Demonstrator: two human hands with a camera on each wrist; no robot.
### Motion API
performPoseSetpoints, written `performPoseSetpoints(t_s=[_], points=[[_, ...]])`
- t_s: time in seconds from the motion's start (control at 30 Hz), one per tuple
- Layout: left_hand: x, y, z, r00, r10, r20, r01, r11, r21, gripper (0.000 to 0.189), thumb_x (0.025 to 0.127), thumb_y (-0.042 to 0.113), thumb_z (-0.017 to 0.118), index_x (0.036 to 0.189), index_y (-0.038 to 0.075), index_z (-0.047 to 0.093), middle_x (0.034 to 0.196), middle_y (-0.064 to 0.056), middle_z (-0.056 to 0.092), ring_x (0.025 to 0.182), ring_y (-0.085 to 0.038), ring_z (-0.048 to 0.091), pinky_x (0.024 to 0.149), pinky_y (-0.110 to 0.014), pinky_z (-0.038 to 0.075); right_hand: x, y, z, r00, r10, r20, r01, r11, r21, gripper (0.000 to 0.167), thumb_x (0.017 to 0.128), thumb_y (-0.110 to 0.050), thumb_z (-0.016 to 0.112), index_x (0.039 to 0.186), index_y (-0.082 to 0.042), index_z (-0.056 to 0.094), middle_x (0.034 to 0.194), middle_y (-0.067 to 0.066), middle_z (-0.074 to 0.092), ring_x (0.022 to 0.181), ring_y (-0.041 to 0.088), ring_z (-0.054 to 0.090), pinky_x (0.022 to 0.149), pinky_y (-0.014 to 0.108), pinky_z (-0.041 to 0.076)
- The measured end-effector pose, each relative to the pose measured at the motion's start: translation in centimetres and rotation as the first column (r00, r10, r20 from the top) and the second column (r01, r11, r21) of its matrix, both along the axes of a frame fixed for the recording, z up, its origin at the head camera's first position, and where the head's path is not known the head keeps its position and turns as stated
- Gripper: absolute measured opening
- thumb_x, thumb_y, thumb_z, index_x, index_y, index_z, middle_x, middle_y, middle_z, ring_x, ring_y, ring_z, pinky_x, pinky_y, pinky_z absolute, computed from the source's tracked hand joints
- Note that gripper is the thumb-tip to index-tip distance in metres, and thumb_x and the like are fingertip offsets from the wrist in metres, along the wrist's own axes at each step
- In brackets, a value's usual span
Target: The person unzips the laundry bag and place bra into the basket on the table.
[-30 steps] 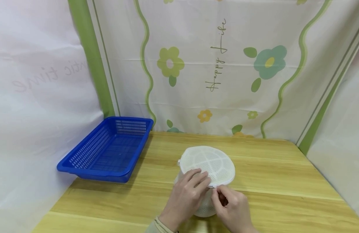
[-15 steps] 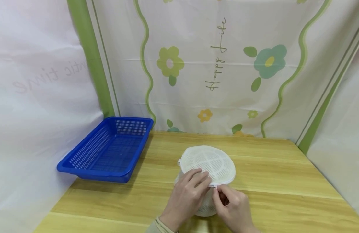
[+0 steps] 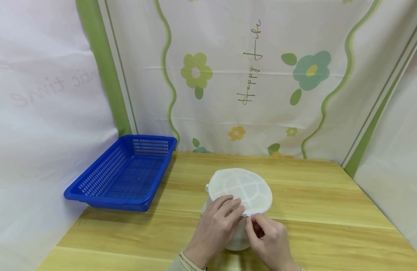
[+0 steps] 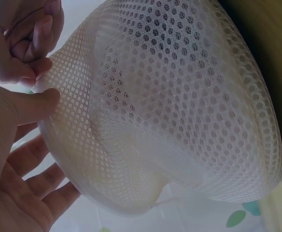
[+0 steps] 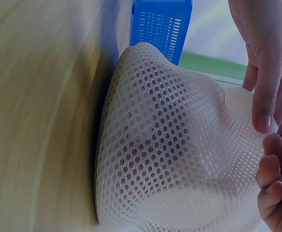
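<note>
A white mesh laundry bag (image 3: 242, 184) stands upright on the table, its round top tilted towards me and its side partly hidden by my hands. Dark shapes show dimly through the mesh side (image 4: 155, 43); their kind cannot be told. My left hand (image 3: 216, 226) grips the near rim, fingers over the top and thumb (image 4: 39, 104) against the side just below. Close by on the right, my right hand (image 3: 271, 239) pinches the small zipper pull at the rim with thumb and curled fingers (image 5: 271, 169). The pull itself is mostly covered by the fingertips.
A blue plastic basket (image 3: 157, 180) with slotted sides sits at the left of the wood-grain table (image 3: 330, 195). Behind the table hangs a white curtain (image 3: 222, 101) with printed flowers, and similar cloth closes off both sides.
</note>
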State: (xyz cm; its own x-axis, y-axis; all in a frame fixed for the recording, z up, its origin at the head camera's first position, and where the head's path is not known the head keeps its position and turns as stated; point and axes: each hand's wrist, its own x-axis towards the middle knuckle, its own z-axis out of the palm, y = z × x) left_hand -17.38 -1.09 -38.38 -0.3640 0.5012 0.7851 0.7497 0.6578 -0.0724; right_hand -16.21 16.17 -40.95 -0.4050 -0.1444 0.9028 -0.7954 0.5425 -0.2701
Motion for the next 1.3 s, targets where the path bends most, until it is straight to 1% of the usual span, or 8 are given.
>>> performPoseSetpoints(t_s=[0.37,0.6,0.73,0.9,1.07,1.23,1.3], points=[[0.02,-0.15,0.0,1.0,0.008,0.004,-0.008,1.0,-0.015,0.015,0.082,0.015,0.08,0.096,0.013,0.075,0.109,-0.004,0.069,0.108,-0.023,0.061,0.103,-0.03,0.044,0.05,-0.05,-0.14,1.0,-0.007,0.005,0.007,1.0,-0.006,0.014,0.077,-0.002,0.063,0.071,-0.015,0.06,0.058,-0.014,0.047,0.047,-0.005,0.038,0.04,0.006,0.031],[0.07,-0.13,0.05,1.0,0.014,-0.004,-0.014,1.0,-0.018,0.013,0.082,0.015,0.079,0.095,0.013,0.076,0.109,-0.004,0.069,0.108,-0.023,0.061,0.103,-0.03,0.044,0.01,-0.07,-0.11,1.0,-0.012,-0.012,0.012,1.0,-0.007,0.013,0.081,-0.006,0.061,0.071,-0.014,0.061,0.059,-0.014,0.047,0.048,-0.006,0.039,0.039,0.006,0.032],[0.07,-0.14,0.11,1.0,0.016,-0.007,-0.016,1.0,-0.015,0.011,0.083,0.015,0.078,0.094,0.014,0.076,0.109,-0.003,0.069,0.108,-0.023,0.062,0.102,-0.03,0.045,-0.05,-0.02,-0.06,1.0,-0.012,-0.012,0.012,1.0,-0.008,0.013,0.081,-0.006,0.062,0.071,-0.015,0.061,0.058,-0.014,0.048,0.048,-0.006,0.039,0.039,0.006,0.032],[-0.06,-0.14,0.2,1.0,0.016,-0.013,-0.016,1.0,-0.002,0.009,0.083,0.015,0.078,0.092,0.015,0.076,0.108,-0.004,0.069,0.106,-0.023,0.062,0.101,-0.031,0.046,-0.09,0.08,0.04,0.999,-0.032,-0.007,0.032,0.999,-0.007,0.014,0.081,-0.007,0.061,0.071,-0.015,0.062,0.058,-0.015,0.047,0.048,-0.007,0.038,0.039,0.007,0.032],[-0.18,-0.14,0.25,0.999,0.03,-0.013,-0.03,1.0,0.003,0.01,0.083,0.016,0.079,0.092,0.017,0.076,0.108,-0.004,0.07,0.104,-0.023,0.063,0.097,-0.032,0.049,-0.11,0.15,0.24,0.998,-0.065,-0.013,0.065,0.998,-0.015,0.014,0.08,-0.007,0.061,0.07,-0.016,0.062,0.059,-0.016,0.047,0.047,-0.007,0.038,0.039,0.007,0.032],[-0.06,-0.19,0.23,0.999,0.042,-0.008,-0.042,0.999,-0.002,0.01,0.081,0.017,0.08,0.09,0.018,0.076,0.106,-0.002,0.07,0.102,-0.022,0.064,0.095,-0.03,0.05,0.1,0.13,0.26,0.997,-0.079,-0.014,0.079,0.997,-0.023,0.014,0.08,-0.007,0.06,0.07,-0.016,0.063,0.06,-0.017,0.047,0.047,-0.006,0.039,0.038,0.007,0.033],[0.06,-0.23,0.16,0.999,0.04,0.006,-0.04,0.999,-0.001,0.009,0.082,0.017,0.08,0.091,0.018,0.076,0.106,-0.002,0.07,0.102,-0.021,0.063,0.096,-0.03,0.05,0.23,0.11,0.2,0.996,-0.084,-0.012,0.084,0.996,-0.022,0.014,0.08,-0.007,0.059,0.07,-0.016,0.062,0.06,-0.017,0.047,0.047,-0.007,0.038,0.038,0.007,0.033]])
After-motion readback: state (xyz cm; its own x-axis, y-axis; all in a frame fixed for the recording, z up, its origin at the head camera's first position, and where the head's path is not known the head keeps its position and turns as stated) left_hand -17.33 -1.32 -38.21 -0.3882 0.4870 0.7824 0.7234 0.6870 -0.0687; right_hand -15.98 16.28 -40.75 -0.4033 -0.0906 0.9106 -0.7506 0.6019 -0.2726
